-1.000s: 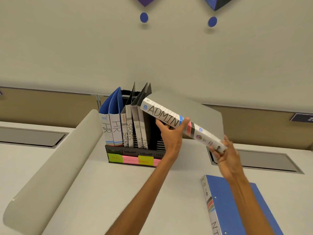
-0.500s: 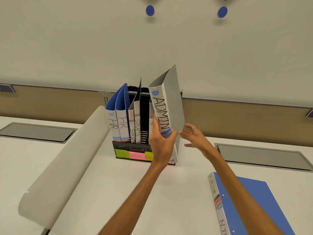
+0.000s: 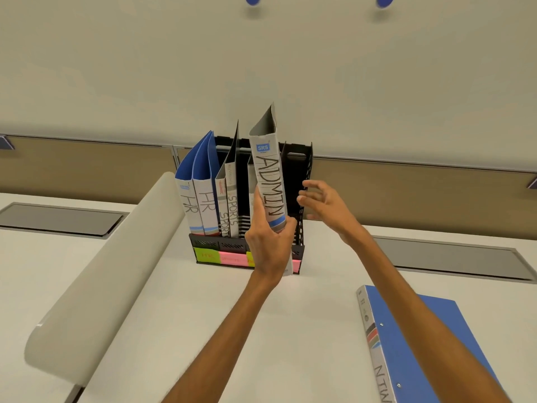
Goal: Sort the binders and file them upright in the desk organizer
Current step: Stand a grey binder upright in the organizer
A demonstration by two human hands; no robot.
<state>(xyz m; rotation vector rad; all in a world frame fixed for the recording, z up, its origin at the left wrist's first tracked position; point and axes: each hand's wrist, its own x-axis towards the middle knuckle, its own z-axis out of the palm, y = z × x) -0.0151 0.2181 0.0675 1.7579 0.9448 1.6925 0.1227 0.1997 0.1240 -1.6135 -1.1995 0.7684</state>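
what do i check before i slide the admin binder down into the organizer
1. Grip: left hand holds the ADMIN binder low on its spine: ok.
2. Binder upright, label facing out: ok.
3. Right hand open and off the binder, beside the desk organizer: ok.
4. Right-end slot looks free: ok.
5. Binder seated in a slot: not ok, its lower end shows in front of the organizer.
6. All binders filed: not ok, the blue binder lies flat on the desk.

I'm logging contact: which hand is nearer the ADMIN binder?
Left. The left hand grips the ADMIN binder at its lower spine; the right hand is open to its right, apart.
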